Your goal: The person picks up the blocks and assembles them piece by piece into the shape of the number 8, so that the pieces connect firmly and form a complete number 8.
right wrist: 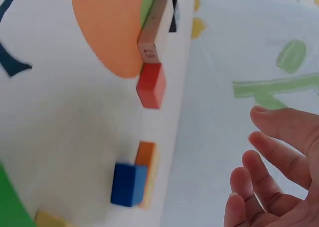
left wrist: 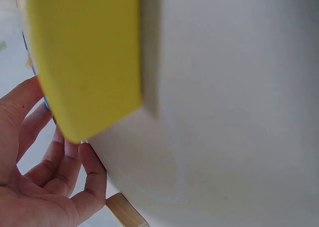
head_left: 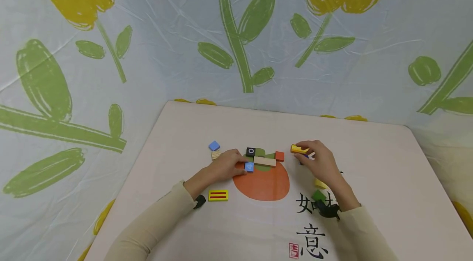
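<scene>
My left hand point(head_left: 223, 165) pinches a light-blue block point(head_left: 249, 167) between thumb and fingers, at the left end of a long plain wooden block point(head_left: 265, 162). In the left wrist view a large yellow block point(left wrist: 84, 62) partly covers that hand point(left wrist: 45, 162). A black block with a white ring point(head_left: 251, 152) lies just behind the blue one, a red block point(head_left: 279, 156) at the wooden block's right end. My right hand point(head_left: 319, 162) hovers with thumb and fingers apart by a yellow block point(head_left: 295, 148); in the right wrist view a dark-blue block point(right wrist: 127, 184) lies against an orange-looking block point(right wrist: 148, 155).
Behind my left hand lie another blue block point(head_left: 214, 145) and a small wooden block point(head_left: 215, 155). A yellow block with red stripes point(head_left: 218, 195) is nearer me. Under my right forearm are a pale-yellow block point(head_left: 320, 183) and a green block point(head_left: 318, 195). The mat point(head_left: 177, 228) bears an orange print.
</scene>
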Action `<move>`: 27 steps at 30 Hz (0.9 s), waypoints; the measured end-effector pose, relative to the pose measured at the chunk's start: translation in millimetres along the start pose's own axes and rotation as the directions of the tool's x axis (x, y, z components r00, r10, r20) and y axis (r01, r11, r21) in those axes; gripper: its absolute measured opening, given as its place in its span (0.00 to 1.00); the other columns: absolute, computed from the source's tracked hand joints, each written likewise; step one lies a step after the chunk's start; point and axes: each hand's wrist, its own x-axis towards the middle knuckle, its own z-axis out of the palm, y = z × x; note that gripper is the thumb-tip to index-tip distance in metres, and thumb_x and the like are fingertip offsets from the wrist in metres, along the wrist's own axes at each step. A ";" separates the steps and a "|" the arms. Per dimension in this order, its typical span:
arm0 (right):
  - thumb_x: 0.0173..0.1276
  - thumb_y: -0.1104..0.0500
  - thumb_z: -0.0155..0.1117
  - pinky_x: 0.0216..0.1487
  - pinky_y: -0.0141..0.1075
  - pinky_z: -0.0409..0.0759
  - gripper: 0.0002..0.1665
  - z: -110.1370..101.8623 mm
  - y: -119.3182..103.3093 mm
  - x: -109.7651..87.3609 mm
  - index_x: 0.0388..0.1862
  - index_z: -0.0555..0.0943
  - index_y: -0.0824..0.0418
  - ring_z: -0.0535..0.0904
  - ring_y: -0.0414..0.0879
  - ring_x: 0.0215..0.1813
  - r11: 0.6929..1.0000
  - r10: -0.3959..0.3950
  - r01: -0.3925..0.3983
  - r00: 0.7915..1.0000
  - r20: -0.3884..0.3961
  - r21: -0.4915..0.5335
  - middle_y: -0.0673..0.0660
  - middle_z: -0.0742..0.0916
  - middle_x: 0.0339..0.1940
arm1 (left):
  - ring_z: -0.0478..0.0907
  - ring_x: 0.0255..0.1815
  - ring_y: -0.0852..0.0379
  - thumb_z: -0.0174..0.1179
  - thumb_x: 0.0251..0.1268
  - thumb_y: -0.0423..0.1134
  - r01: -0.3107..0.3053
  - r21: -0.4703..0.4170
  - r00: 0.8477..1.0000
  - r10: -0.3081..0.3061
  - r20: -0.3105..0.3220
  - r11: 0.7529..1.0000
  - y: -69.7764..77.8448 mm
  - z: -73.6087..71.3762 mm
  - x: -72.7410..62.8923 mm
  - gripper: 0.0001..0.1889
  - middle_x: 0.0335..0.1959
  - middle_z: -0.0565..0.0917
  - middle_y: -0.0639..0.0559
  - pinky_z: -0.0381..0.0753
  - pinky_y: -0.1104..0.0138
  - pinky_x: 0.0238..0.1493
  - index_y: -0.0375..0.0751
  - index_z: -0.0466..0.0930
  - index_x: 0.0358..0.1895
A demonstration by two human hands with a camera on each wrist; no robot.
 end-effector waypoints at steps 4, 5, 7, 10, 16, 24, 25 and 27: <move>0.64 0.63 0.73 0.42 0.50 0.77 0.19 -7.8 4.6 -6.2 0.54 0.84 0.64 0.78 0.54 0.41 1.000 -0.005 0.004 1.000 -0.026 -0.017 0.62 0.83 0.44 | 0.71 0.42 0.59 0.69 0.65 0.47 0.000 -0.006 1.000 0.000 0.000 1.000 0.1 -0.3 -0.2 0.21 0.43 0.78 0.54 0.72 0.70 0.41 0.48 0.84 0.60; 0.65 0.63 0.73 0.42 0.50 0.77 0.19 -9.7 6.3 -8.2 0.54 0.84 0.64 0.78 0.54 0.41 1.000 -0.002 0.001 1.000 -0.030 -0.019 0.62 0.83 0.44 | 0.71 0.42 0.59 0.69 0.65 0.47 0.000 -0.009 1.000 0.000 0.001 1.000 0.1 -0.3 -0.4 0.21 0.43 0.78 0.54 0.72 0.70 0.41 0.48 0.84 0.60; 0.66 0.62 0.72 0.43 0.49 0.77 0.19 -13.0 10.5 -12.7 0.55 0.84 0.63 0.78 0.53 0.43 1.000 0.009 -0.010 0.999 -0.033 -0.023 0.62 0.82 0.45 | 0.71 0.42 0.59 0.69 0.65 0.46 0.000 -0.014 1.000 0.000 0.002 1.000 0.1 -0.3 -0.8 0.22 0.43 0.77 0.54 0.72 0.70 0.41 0.48 0.84 0.60; 0.68 0.60 0.71 0.44 0.49 0.77 0.19 -17.9 17.5 -21.0 0.56 0.83 0.62 0.77 0.53 0.45 1.000 0.023 -0.024 0.999 -0.035 -0.020 0.61 0.82 0.47 | 0.71 0.42 0.59 0.70 0.64 0.46 -0.001 -0.020 1.000 0.001 0.003 1.000 0.4 -0.5 -1.5 0.22 0.43 0.77 0.55 0.73 0.70 0.41 0.47 0.84 0.60; 0.67 0.60 0.71 0.43 0.38 0.77 0.18 -26.1 34.1 -42.2 0.56 0.84 0.59 0.77 0.51 0.45 1.000 0.022 -0.023 0.999 -0.045 -0.019 0.57 0.82 0.48 | 0.71 0.42 0.59 0.70 0.64 0.46 -0.004 -0.026 1.000 0.004 -0.001 1.000 0.6 -0.7 -1.8 0.22 0.42 0.77 0.55 0.72 0.70 0.41 0.47 0.84 0.60; 0.68 0.59 0.70 0.42 0.34 0.77 0.20 -37.5 57.2 -69.1 0.57 0.83 0.61 0.75 0.46 0.44 0.997 0.080 -0.078 0.996 0.051 -0.024 0.58 0.82 0.47 | 0.71 0.42 0.60 0.70 0.64 0.46 -0.012 -0.026 1.000 0.012 0.001 1.000 -1.3 0.9 -0.2 0.22 0.42 0.77 0.56 0.72 0.70 0.41 0.46 0.84 0.60; 0.68 0.58 0.70 0.42 0.35 0.77 0.20 -38.9 60.1 -71.6 0.58 0.83 0.61 0.75 0.47 0.44 0.995 0.100 -0.099 0.992 0.074 -0.018 0.58 0.82 0.48 | 0.71 0.42 0.60 0.70 0.64 0.46 -0.013 -0.026 1.000 0.013 0.002 1.000 -1.4 1.2 -0.1 0.22 0.42 0.77 0.56 0.72 0.70 0.41 0.46 0.84 0.60; 0.68 0.57 0.71 0.44 0.37 0.78 0.22 -40.9 65.9 -75.7 0.59 0.82 0.62 0.76 0.50 0.46 0.991 0.136 -0.136 0.984 0.119 -0.003 0.59 0.82 0.49 | 0.71 0.42 0.60 0.70 0.64 0.46 -0.014 -0.027 1.000 0.014 0.002 1.000 -1.6 1.5 0.4 0.22 0.42 0.77 0.56 0.72 0.70 0.41 0.46 0.84 0.60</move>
